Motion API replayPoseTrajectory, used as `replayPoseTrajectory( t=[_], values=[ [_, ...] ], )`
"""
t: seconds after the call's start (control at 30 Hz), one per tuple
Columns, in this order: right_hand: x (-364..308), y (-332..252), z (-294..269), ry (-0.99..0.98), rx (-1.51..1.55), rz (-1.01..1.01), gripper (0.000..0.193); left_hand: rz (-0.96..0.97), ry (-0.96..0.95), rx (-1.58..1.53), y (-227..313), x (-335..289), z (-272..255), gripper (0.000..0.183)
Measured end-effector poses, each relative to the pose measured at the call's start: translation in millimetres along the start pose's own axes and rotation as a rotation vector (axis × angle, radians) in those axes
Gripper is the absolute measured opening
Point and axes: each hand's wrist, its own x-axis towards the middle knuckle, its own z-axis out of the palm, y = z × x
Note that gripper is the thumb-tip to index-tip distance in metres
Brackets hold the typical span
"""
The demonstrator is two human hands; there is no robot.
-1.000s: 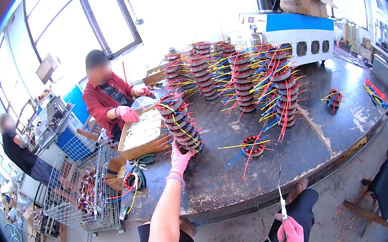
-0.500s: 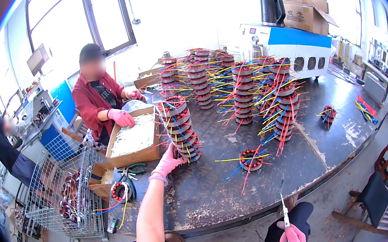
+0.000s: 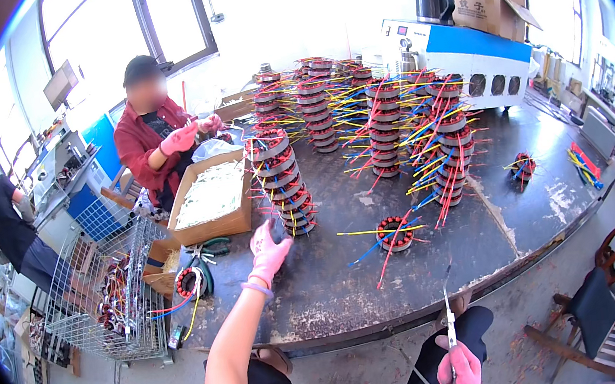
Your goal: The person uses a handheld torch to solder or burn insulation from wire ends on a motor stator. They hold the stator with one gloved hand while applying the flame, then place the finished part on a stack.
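Note:
My left hand [image 3: 270,251], in a pink glove, reaches over the table with its thumb and fingers apart. It is beside the foot of a leaning stack of wound stator rings [image 3: 281,187]; whether a fingertip touches the stack I cannot tell. At the lower right, my gloved right hand [image 3: 461,372] is closed around a slim pen-shaped tool [image 3: 451,327] with a white handle, a thin dark tip and a trailing cord or hose. The tip points up, past the table's front edge. A single stator ring [image 3: 396,234] with red, blue and yellow leads lies between my hands.
Taller stator stacks [image 3: 383,128] bristle with wires behind. On the left are pliers [image 3: 207,266], another stator [image 3: 188,282], a carton of white pieces [image 3: 213,202] and a wire basket [image 3: 103,311]. A co-worker [image 3: 155,133] sits beyond. A blue-white machine [image 3: 459,63] stands at the back.
My left hand has drawn back slightly from the leaning stack's foot and spread its fingers. My right hand still holds the tool. The co-worker's hands have risen from the carton.

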Motion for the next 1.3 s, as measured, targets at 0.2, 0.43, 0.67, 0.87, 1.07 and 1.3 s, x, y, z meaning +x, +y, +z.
replayPoseTrajectory(
  t=[0.2,0.43,0.67,0.87,1.07,1.3],
  values=[
    [-8,-5,-11,-0.065,0.049,0.003,0.038,-0.144,0.161,-0.270,26,-20,16,0.117],
    [-6,1,-28,-0.044,0.119,-0.025,0.036,-0.448,0.376,0.074,92,-11,51,0.111],
    [-3,-6,-32,-0.012,0.086,-0.005,0.039,-0.452,0.568,0.042,84,-6,75,0.107],
    [1,-1,-27,-0.029,0.084,-0.008,0.039,-0.512,0.585,0.033,92,-4,81,0.106],
    [2,-4,-25,-0.017,0.068,-0.020,0.040,-0.500,0.511,0.069,83,-1,77,0.103],
    [7,-3,-32,-0.011,0.098,-0.065,0.038,-0.367,0.382,0.058,45,15,63,0.109]
  ],
)
